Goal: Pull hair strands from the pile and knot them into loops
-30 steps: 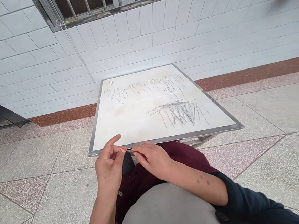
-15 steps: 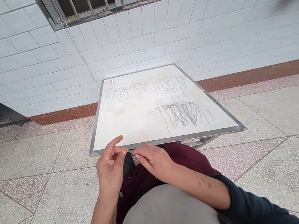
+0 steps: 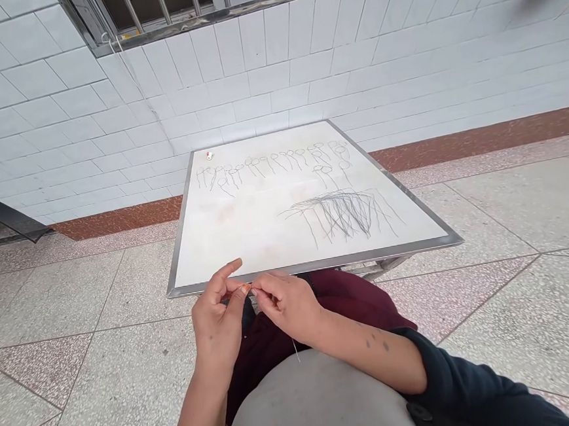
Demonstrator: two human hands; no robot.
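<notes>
My left hand is closed in a pinch, its index finger stretched out toward the table. A small orange spot shows at its thumb tip, too small to name for certain. My right hand meets it with thumb and fingertips pinched together. From under the right hand hangs a thin pale thread; its upper end is hidden by the hand. On the white table lie rows of thin dark strands with looped ends and a loose bundle of straighter dark strands.
A small red-and-white object sits at the table's far left corner. The table has a grey metal edge close to my hands. Behind it stands a white tiled wall with a barred window; the floor is speckled stone.
My hands have come together, the left moving right, so the fingertips now meet. The thread under my right hand shows more. The strands on the table have stayed put.
</notes>
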